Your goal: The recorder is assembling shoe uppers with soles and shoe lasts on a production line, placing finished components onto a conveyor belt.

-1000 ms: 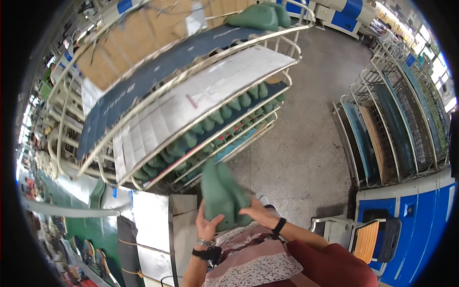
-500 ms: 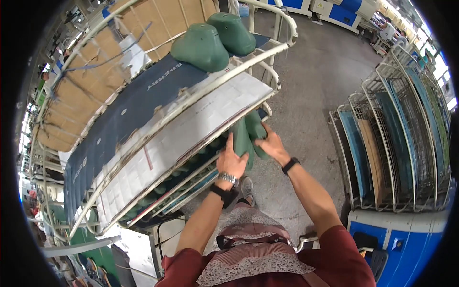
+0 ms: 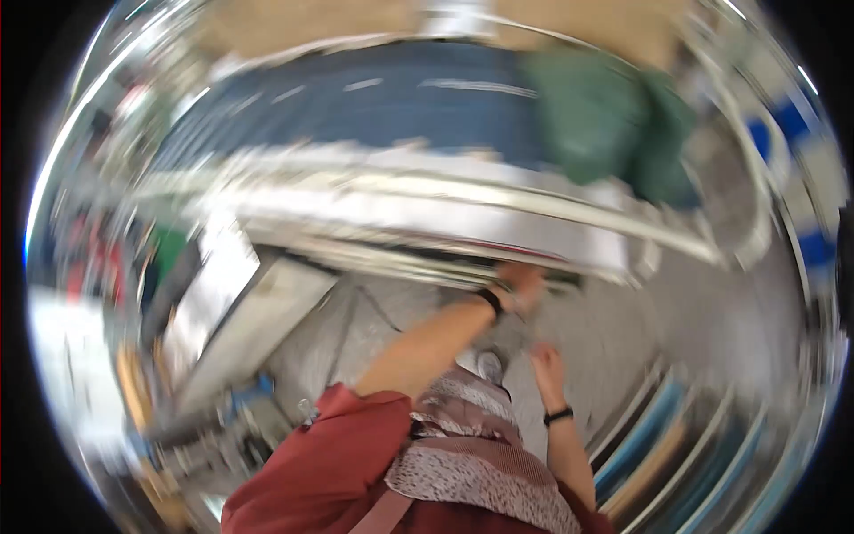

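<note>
The whole view is smeared by motion. My left hand (image 3: 523, 285) reaches to the front edge of the rack, at a lower shelf beneath the white board; its fingers blur into the shelf. Just beside it a dull green patch (image 3: 564, 283) shows under the shelf edge, too blurred to make out. My right hand (image 3: 547, 363) is lower and nearer to me, over the floor and apart from the rack, with no object visible in it; its fingers are smeared. Two large green shoe lasts (image 3: 592, 111) stand together on the rack's dark blue top shelf (image 3: 374, 107), toward the right.
The cream tube rail (image 3: 427, 191) of the rack runs across in front of me, bending up at its right end. A wire rack with upright blue and brown boards (image 3: 649, 432) stands at the lower right. A pale panel (image 3: 258, 325) is on the left.
My view has swung, so the rack now lies almost level across it. My hands have come apart: the left stays at the shelf, the right has drawn back. The green lasts between them no longer show.
</note>
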